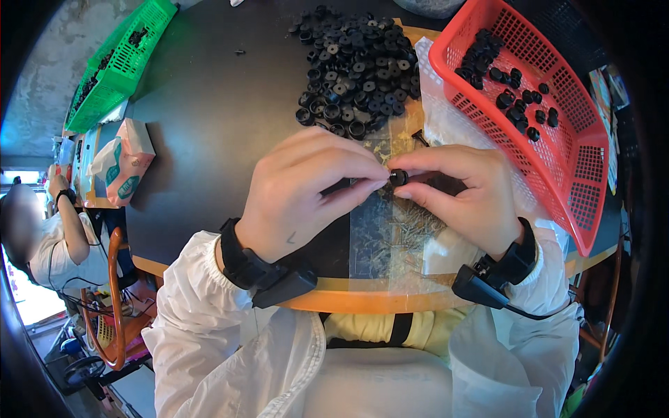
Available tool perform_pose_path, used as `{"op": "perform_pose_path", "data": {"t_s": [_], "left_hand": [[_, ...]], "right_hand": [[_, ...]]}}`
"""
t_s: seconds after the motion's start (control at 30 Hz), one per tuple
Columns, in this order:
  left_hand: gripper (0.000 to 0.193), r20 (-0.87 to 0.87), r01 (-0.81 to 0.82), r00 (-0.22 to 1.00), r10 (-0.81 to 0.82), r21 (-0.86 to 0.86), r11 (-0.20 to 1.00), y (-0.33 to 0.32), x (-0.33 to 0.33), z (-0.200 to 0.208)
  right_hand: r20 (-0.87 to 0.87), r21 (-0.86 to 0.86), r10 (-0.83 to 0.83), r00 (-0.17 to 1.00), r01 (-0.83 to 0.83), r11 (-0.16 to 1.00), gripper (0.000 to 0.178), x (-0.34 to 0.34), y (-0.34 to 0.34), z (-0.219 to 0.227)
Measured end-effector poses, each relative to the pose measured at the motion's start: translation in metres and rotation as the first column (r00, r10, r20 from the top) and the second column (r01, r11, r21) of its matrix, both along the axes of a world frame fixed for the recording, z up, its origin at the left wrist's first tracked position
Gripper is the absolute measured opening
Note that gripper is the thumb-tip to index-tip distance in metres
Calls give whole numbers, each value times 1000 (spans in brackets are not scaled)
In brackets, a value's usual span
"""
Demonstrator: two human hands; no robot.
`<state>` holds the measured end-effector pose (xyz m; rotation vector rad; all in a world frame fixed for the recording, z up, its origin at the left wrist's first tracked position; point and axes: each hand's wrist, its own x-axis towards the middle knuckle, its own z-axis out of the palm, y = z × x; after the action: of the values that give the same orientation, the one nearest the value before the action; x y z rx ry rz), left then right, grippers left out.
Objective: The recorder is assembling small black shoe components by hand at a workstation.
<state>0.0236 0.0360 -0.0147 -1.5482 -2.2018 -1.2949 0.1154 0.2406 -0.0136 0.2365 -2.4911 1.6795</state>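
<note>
One small blk knob-like part (pixel 398 177) sits just right of mid-frame, between your L hand (pixel 300 177) and R hand (pixel 467 191). R is nearer: its thumb and index pinch it. Your L fingers (pixel 373 184) are pressed together right at its left side; can't tell if they grip anything. Axis looks approx. L–R. Blk parts pile (pixel 359 73) upper ctr, red basket (pixel 580 202) upper R; open tabletop (pixel 209 83) upper L.
</note>
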Motion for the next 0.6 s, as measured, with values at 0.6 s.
{"op": "perform_pose_path", "data": {"t_s": [0.6], "left_hand": [[36,61,-117,991,118,-17,993,2,9,7]], "right_hand": [[-185,63,17,983,-5,998,27,-3,-1,-4]]}}
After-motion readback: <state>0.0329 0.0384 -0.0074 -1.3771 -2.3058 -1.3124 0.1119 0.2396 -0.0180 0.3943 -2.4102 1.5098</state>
